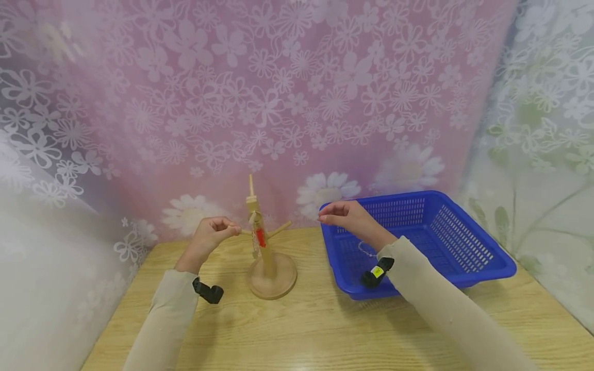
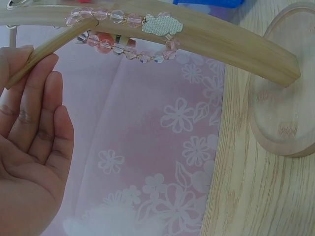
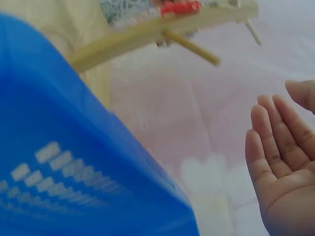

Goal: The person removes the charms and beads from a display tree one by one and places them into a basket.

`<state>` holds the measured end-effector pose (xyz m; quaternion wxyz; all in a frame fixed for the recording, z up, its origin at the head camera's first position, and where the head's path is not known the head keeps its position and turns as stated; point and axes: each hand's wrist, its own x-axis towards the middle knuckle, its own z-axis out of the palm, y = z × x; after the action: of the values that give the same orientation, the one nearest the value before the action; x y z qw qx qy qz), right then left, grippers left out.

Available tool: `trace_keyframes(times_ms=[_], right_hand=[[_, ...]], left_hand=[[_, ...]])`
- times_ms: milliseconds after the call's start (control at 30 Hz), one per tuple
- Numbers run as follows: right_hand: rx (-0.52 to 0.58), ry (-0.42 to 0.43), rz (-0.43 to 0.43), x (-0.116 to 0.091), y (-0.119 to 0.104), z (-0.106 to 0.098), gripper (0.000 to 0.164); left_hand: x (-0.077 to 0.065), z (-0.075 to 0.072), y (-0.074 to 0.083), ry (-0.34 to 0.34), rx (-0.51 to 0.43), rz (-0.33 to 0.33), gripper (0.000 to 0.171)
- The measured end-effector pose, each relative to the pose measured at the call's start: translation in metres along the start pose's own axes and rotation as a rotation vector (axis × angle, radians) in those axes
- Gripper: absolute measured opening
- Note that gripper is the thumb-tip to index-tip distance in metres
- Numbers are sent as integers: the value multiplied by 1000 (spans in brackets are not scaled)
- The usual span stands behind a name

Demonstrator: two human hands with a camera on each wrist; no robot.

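A wooden stand (image 1: 267, 260) with side pegs rises from a round base left of centre. My left hand (image 1: 209, 238) pinches its left peg (image 2: 54, 48) between thumb and fingers. On that peg hangs a bracelet (image 2: 117, 16) of pink and clear beads, with a pale cloud-shaped charm. A red piece (image 1: 261, 237) shows on the upright of the stand. My right hand (image 1: 355, 221) is raised over the left side of a blue basket (image 1: 341, 281). Its fingers (image 3: 269, 135) are relaxed and apart from the thumb, with nothing between them.
A thin beaded loop (image 1: 366, 249) lies in the basket, partly behind the right wrist. The basket stands on the right of the wooden table (image 1: 278, 330). A pink flowered curtain (image 1: 278, 103) hangs close behind the table.
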<state>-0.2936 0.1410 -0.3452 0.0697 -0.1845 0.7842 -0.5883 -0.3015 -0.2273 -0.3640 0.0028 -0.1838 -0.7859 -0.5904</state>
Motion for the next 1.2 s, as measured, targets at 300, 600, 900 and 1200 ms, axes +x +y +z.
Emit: trace_keyframes(times_ms=[300,600,900,1200], right_hand=[[-8,-1,-54,-5,-3,33,29],[26,-9,-69,-13,-2,65,24],[68,16,-113,-10,7,96,21],[113,46,-107,-8,4,121,24]], left_hand=[[-7,2,15,-5,0,-14,16],[-10,4,24,-7,30,-16,23],[-1,-1,3,5,14,-15,22],[0,0,3,10,13,10,14]])
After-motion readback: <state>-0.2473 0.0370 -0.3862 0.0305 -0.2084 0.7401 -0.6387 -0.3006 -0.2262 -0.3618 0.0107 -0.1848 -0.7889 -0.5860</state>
